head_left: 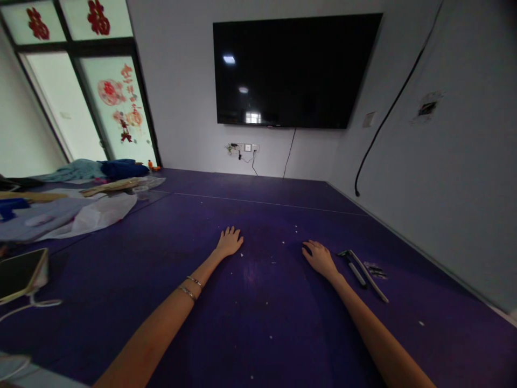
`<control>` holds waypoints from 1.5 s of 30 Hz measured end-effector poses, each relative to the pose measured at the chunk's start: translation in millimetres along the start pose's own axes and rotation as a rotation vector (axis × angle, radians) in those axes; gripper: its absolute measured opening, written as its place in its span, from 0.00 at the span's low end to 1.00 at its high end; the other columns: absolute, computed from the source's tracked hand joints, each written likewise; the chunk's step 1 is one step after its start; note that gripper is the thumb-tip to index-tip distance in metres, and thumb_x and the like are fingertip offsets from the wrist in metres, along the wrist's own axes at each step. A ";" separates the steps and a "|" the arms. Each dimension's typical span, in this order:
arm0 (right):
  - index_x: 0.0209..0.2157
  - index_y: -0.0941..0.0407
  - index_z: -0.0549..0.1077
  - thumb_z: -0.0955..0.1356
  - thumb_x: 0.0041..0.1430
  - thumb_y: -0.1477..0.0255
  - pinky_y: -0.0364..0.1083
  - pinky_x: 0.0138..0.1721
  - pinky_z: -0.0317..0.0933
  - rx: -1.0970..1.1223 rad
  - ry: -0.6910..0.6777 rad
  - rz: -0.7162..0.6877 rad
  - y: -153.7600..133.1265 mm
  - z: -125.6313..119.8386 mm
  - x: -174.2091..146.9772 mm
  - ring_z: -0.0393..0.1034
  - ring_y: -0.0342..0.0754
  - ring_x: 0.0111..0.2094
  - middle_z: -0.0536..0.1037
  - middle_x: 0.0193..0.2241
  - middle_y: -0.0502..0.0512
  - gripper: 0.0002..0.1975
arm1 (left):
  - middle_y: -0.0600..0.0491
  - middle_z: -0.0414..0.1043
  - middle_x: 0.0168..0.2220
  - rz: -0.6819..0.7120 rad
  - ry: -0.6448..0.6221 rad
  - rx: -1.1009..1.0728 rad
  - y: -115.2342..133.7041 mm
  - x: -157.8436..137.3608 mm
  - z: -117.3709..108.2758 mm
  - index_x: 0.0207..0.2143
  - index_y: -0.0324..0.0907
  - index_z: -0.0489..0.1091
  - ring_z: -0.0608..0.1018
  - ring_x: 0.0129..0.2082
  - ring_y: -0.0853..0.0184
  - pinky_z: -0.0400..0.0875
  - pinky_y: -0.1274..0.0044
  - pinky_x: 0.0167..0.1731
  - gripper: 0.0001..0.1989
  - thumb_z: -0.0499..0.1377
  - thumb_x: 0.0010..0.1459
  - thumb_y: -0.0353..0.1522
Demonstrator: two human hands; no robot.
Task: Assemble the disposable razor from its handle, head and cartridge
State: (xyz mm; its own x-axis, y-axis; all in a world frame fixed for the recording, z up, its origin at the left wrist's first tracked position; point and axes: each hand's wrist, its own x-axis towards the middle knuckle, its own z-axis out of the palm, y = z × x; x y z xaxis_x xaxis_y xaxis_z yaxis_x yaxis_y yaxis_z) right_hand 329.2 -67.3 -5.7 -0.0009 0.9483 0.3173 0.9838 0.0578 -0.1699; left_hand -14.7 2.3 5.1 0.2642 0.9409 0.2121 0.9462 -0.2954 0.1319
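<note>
My left hand (230, 241) lies palm down on the purple tabletop (246, 312), fingers stretched and slightly apart. It holds nothing, and two silver bracelets (191, 288) circle that forearm. To the right, my right hand (319, 257) also rests on the surface, fingers extended and a little bent, with nothing visible in it. Just beyond its wrist side lies a slim tool with two pale, spread handles (369, 276); its exact kind is unclear. A small dark, shiny packet (375, 270) sits beside that tool. Small white scraps (283, 242) are scattered between and around both hands.
At left are a phone or tablet (20, 276) with a white cable, crumpled white plastic sheeting (103, 215), and folded blue cloth (123, 168). A television (294, 73) hangs on the far wall. A black cable (390, 110) dangles along the right wall.
</note>
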 end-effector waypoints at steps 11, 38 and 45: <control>0.52 0.56 0.68 0.57 0.60 0.67 0.55 0.55 0.50 0.003 -0.026 0.015 -2.9 -5.1 -5.8 0.55 0.55 0.58 0.65 0.55 0.60 0.21 | 0.39 0.52 0.61 0.003 -0.011 0.000 -1.5 1.1 -0.6 0.58 0.38 0.56 0.53 0.61 0.50 0.49 0.58 0.55 0.28 0.40 0.61 0.43; 0.36 0.59 0.77 0.64 0.52 0.68 0.45 0.32 0.61 -0.013 -0.024 0.378 72.9 -96.5 -51.8 0.73 0.57 0.37 0.78 0.35 0.64 0.14 | 0.42 0.53 0.61 0.005 -0.019 0.022 -2.8 2.1 -5.2 0.57 0.39 0.57 0.54 0.61 0.51 0.51 0.60 0.55 0.27 0.40 0.60 0.42; 0.31 0.58 0.75 0.65 0.50 0.71 0.43 0.28 0.58 -0.122 -0.169 0.382 71.2 -92.5 -60.6 0.73 0.54 0.33 0.78 0.29 0.63 0.09 | 0.41 0.53 0.61 0.008 -0.018 0.025 -2.2 1.6 -6.2 0.57 0.37 0.57 0.54 0.61 0.50 0.50 0.60 0.55 0.28 0.40 0.60 0.42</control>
State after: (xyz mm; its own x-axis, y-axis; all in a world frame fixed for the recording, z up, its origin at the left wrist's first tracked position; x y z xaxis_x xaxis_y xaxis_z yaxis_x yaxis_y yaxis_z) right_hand 415.9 -149.5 49.2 0.3477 0.9328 0.0945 0.9332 -0.3346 -0.1312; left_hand -17.5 3.4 11.2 0.2748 0.9414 0.1955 0.9483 -0.2989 0.1063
